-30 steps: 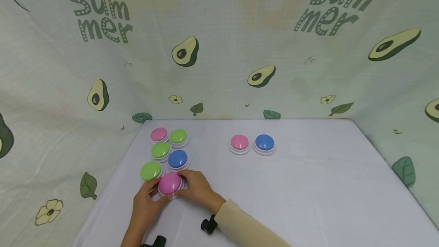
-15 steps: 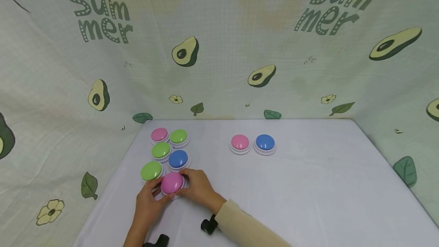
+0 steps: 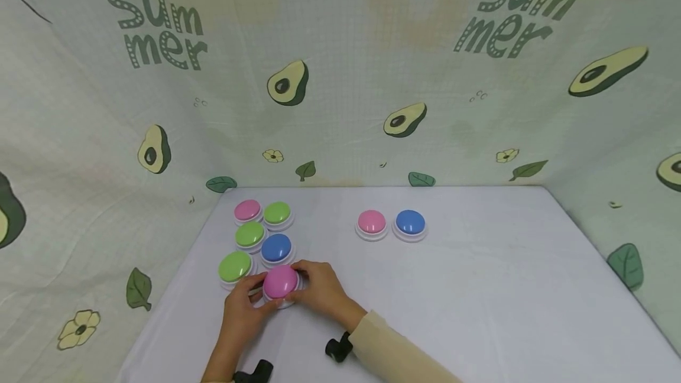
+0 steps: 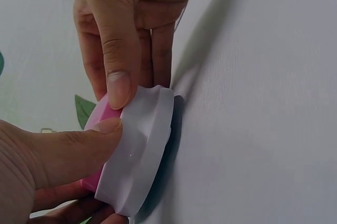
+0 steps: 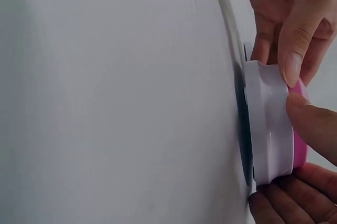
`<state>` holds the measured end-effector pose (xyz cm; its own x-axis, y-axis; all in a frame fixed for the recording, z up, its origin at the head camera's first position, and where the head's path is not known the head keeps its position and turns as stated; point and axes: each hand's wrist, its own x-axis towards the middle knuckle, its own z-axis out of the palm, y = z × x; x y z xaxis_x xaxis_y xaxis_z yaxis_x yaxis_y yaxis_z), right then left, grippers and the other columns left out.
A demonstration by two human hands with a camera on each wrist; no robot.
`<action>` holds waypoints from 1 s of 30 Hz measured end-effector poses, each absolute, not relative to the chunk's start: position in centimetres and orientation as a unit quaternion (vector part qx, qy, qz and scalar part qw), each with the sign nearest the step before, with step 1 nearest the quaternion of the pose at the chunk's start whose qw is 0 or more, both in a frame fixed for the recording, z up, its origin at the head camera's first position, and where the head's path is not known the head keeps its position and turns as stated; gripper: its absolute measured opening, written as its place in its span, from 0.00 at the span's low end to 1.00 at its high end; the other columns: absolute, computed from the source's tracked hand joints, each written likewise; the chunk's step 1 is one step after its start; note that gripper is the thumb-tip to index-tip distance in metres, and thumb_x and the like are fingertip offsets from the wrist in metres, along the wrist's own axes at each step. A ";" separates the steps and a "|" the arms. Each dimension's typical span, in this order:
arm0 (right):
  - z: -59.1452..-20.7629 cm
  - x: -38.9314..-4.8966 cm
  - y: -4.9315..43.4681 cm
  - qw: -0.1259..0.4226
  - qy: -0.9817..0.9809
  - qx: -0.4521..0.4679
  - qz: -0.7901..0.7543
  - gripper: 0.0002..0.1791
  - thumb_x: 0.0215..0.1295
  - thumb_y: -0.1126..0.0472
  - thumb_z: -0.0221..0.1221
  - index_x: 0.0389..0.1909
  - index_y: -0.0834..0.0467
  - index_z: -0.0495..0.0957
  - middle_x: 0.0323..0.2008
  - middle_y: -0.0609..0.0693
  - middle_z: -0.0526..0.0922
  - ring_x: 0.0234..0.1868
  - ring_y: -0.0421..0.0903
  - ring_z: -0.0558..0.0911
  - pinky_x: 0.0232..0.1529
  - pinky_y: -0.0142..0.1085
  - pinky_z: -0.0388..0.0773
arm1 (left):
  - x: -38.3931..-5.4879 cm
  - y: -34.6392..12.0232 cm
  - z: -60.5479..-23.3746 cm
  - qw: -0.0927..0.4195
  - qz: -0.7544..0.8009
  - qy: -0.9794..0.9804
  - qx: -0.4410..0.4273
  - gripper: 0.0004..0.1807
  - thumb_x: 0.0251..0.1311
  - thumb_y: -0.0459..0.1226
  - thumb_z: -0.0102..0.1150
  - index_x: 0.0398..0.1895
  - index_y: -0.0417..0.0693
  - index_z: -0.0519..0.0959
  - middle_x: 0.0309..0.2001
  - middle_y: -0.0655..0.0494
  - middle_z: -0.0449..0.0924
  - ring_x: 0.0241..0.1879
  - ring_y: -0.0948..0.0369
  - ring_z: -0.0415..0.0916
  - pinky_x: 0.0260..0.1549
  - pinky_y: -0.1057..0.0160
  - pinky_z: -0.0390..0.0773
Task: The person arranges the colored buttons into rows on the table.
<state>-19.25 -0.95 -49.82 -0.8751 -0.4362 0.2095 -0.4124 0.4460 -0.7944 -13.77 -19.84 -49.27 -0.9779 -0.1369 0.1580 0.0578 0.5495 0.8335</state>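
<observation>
Both hands hold a pink push button [image 3: 280, 282] with a white round base, near the front left of the white table. My left hand [image 3: 242, 315] grips it from the left, its thumb at the front edge. From the right side my right hand [image 3: 326, 293] grips the same button, so the two thumb tips nearly meet. In the left wrist view the white base [image 4: 138, 139] stands close over the tabletop, with a dark shadow under it. The right wrist view shows the pink dome [image 5: 300, 147] partly covered by fingers.
A green button [image 3: 234, 266] and a blue button [image 3: 276, 247] stand just behind the hands. Farther back are two more green buttons [image 3: 250, 233] and a pink one [image 3: 247, 210]. Another pink button [image 3: 372, 221] and a blue one [image 3: 410, 221] sit at the table's back middle.
Both hands have moved to the right with the pink button between them, widening its distance from the front green button. The other buttons stay where they were.
</observation>
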 end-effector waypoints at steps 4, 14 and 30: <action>-49.7 -19.3 0.4 0.016 0.850 -0.242 -0.468 0.28 0.57 0.59 0.78 0.59 0.60 0.84 0.54 0.50 0.88 0.57 0.46 0.84 0.61 0.40 0.83 | -14.2 -18.8 -49.4 0.102 -0.474 -0.874 0.014 0.35 0.46 0.26 0.82 0.61 0.28 0.79 0.56 0.35 0.80 0.57 0.38 0.82 0.56 0.52 0.83; -49.3 -20.2 3.7 0.008 0.851 -0.210 -0.482 0.31 0.58 0.60 0.78 0.61 0.63 0.82 0.58 0.55 0.86 0.60 0.52 0.84 0.63 0.44 0.82 | -16.0 -15.7 -49.2 0.096 -0.485 -0.869 -0.005 0.36 0.49 0.28 0.82 0.63 0.30 0.78 0.60 0.35 0.80 0.59 0.40 0.81 0.57 0.50 0.82; -48.2 -21.4 10.0 -0.025 0.845 -0.165 -0.507 0.33 0.56 0.65 0.78 0.62 0.67 0.79 0.60 0.62 0.84 0.61 0.59 0.84 0.62 0.47 0.82 | -19.4 -8.9 -48.9 0.120 -0.505 -0.854 -0.021 0.32 0.47 0.28 0.83 0.58 0.32 0.82 0.56 0.38 0.84 0.55 0.43 0.84 0.54 0.51 0.85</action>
